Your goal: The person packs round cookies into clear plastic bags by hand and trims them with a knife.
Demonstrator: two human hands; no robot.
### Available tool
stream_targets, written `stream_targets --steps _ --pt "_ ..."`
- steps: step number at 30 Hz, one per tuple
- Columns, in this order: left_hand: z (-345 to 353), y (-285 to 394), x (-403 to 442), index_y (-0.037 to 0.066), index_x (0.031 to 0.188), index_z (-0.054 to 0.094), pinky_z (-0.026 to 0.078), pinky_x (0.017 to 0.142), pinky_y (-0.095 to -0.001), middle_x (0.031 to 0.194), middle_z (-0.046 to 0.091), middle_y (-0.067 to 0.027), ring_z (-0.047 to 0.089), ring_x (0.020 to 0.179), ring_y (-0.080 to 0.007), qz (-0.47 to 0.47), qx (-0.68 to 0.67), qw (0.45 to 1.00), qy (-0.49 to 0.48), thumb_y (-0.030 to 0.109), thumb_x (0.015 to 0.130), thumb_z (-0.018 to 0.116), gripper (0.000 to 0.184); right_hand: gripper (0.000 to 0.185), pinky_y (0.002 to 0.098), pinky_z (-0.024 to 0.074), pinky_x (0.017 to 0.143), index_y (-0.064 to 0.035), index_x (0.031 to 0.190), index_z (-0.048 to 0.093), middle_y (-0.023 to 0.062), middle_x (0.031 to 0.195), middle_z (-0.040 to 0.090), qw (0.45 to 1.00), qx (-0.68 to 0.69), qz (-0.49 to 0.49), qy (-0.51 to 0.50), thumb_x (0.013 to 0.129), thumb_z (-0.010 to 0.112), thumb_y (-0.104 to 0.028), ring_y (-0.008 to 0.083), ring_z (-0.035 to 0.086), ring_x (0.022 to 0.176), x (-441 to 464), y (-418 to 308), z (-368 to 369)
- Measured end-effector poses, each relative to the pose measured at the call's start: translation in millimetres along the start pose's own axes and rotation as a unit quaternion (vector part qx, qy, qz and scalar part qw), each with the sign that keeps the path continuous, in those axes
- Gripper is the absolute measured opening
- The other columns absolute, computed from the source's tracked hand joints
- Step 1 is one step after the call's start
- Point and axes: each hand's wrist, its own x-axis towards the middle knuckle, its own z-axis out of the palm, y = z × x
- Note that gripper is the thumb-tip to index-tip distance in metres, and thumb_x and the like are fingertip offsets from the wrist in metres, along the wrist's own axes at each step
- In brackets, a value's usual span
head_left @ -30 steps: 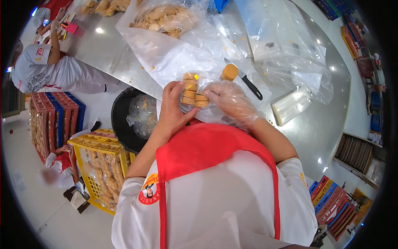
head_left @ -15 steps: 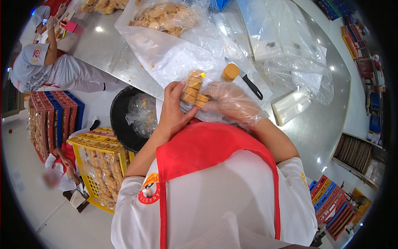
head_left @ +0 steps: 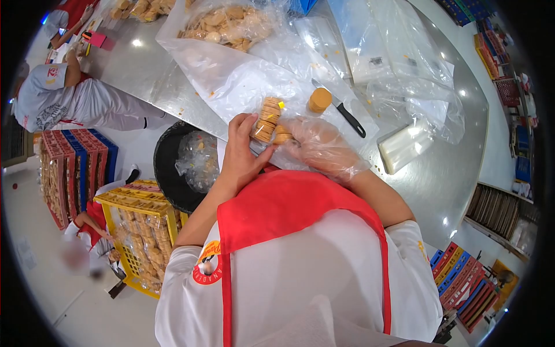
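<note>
My bare left hand (head_left: pixel 240 151) is curled round a clear bag of stacked round cookies (head_left: pixel 267 118), with a small yellow label near its top. Beside the bag's lower end, my right hand (head_left: pixel 324 146), in a clear plastic glove, pinches a few more cookies (head_left: pixel 282 135). Whether these sit inside the bag's mouth I cannot tell. A short upright stack of cookies (head_left: pixel 319 100) stands on the white plastic sheet just beyond my right hand. Next to it lies a knife (head_left: pixel 350 118) with a black handle.
A large bag of loose cookies (head_left: pixel 226 26) lies at the back. Clear empty bags (head_left: pixel 406 146) lie to the right. Left of me stand a black bin (head_left: pixel 167 168) holding plastic and a yellow crate (head_left: pixel 139 199) of packed cookies. Co-workers (head_left: pixel 63 92) are at the left.
The cookies in my right hand have turned and now show more of their flat face. My right hand has shifted slightly. The seated co-worker at the lower left has moved an arm.
</note>
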Motion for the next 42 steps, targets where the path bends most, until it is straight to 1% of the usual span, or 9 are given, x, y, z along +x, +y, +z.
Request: stream_targets --steps 5,9,14,17,26,32,35,38,42 --pt "-3 -7 -1 0.011 0.144 0.039 0.05 0.091 -0.0379 0.138 0.04 -0.0175 0.051 0.119 -0.0317 -0.007 0.012 1.0 0.018 0.004 0.067 0.087 0.092 0.045 0.0401 0.0526 0.082 -0.0056 0.131 0.059 0.0184 0.111 0.068 0.975 0.015 -0.107 0.196 0.087 0.065 -0.015 0.0332 0.066 0.087 -5 15 10" --pt "-14 -2 5 0.01 0.144 0.038 0.049 0.094 -0.0392 0.139 0.04 -0.0168 0.051 0.118 -0.0309 0.003 0.053 0.998 0.043 0.006 0.065 0.088 0.094 0.047 0.0349 0.0533 0.07 -0.0048 0.13 0.058 0.0146 0.126 0.066 0.977 0.108 -0.018 0.182 0.085 0.066 -0.012 0.0275 0.065 0.076 -27 -20 -24" --pt "-36 28 18 0.007 0.137 0.047 0.046 0.094 -0.037 0.135 0.044 -0.0144 0.051 0.114 -0.0259 0.014 0.038 0.997 0.061 0.012 0.065 0.09 0.084 0.069 0.0214 0.0442 0.057 -0.0127 0.143 0.044 0.0091 0.129 0.067 0.946 0.188 -0.141 0.224 0.08 0.07 0.001 0.0062 0.049 0.063 -48 -18 -28" --pt "-48 42 26 0.002 0.125 0.056 0.045 0.092 -0.0339 0.126 0.051 -0.0127 0.053 0.108 -0.0221 0.012 -0.066 0.998 0.012 0.009 0.07 0.086 0.063 0.074 0.0205 0.0427 0.055 -0.0158 0.146 0.038 0.0096 0.13 0.067 0.935 0.194 -0.192 0.227 0.081 0.07 0.0 0.0046 0.047 0.062 -53 -17 -29" --pt "-54 89 39 -0.001 0.108 0.063 0.048 0.092 -0.0303 0.108 0.065 -0.0106 0.061 0.102 -0.0168 -0.08 -0.481 0.866 -0.11 -0.006 0.084 0.073 0.026 0.074 0.0239 0.0467 0.053 -0.016 0.147 0.042 0.0094 0.127 0.068 0.938 0.118 -0.219 0.242 0.081 0.071 -0.002 0.0092 0.052 0.06 -60 -23 -31" --pt "-42 92 35 -0.001 0.108 0.063 0.049 0.093 -0.0289 0.109 0.065 -0.0091 0.061 0.102 -0.0145 -0.146 -0.513 0.84 -0.101 -0.005 0.087 0.072 0.024 0.073 0.0266 0.0477 0.051 -0.0125 0.146 0.042 0.0094 0.124 0.068 0.935 0.078 -0.213 0.273 0.079 0.071 -0.002 0.013 0.055 0.056 -56 -18 -21" --pt "-39 92 33 -0.001 0.108 0.063 0.049 0.093 -0.0289 0.108 0.065 -0.0086 0.061 0.101 -0.0139 -0.177 -0.515 0.832 -0.106 -0.004 0.088 0.071 0.022 0.054 0.0362 0.0545 0.059 -0.0091 0.136 0.054 0.0149 0.122 0.067 0.948 0.087 -0.153 0.266 0.085 0.069 -0.019 0.0273 0.066 0.06 -57 -12 -16" --pt "-42 84 34 -0.001 0.107 0.063 0.049 0.092 -0.0283 0.107 0.065 -0.0084 0.061 0.1 -0.0133 -0.142 -0.463 0.873 -0.065 -0.004 0.089 0.068 0.019 0.058 0.0313 0.0529 0.059 -0.0093 0.135 0.053 0.011 0.119 0.069 0.961 0.035 -0.032 0.273 0.079 0.069 -0.003 0.0199 0.061 0.063 -58 0 -15" --pt "-51 72 30 -0.001 0.106 0.063 0.048 0.09 -0.0276 0.105 0.065 -0.0076 0.061 0.098 -0.0134 -0.133 -0.434 0.891 -0.009 -0.003 0.091 0.066 0.016 0.05 0.0403 0.0548 0.075 -0.0073 0.13 0.057 0.0143 0.113 0.067 0.934 -0.074 -0.054 0.345 0.081 0.068 -0.008 0.0304 0.065 0.083 -57 36 -10"
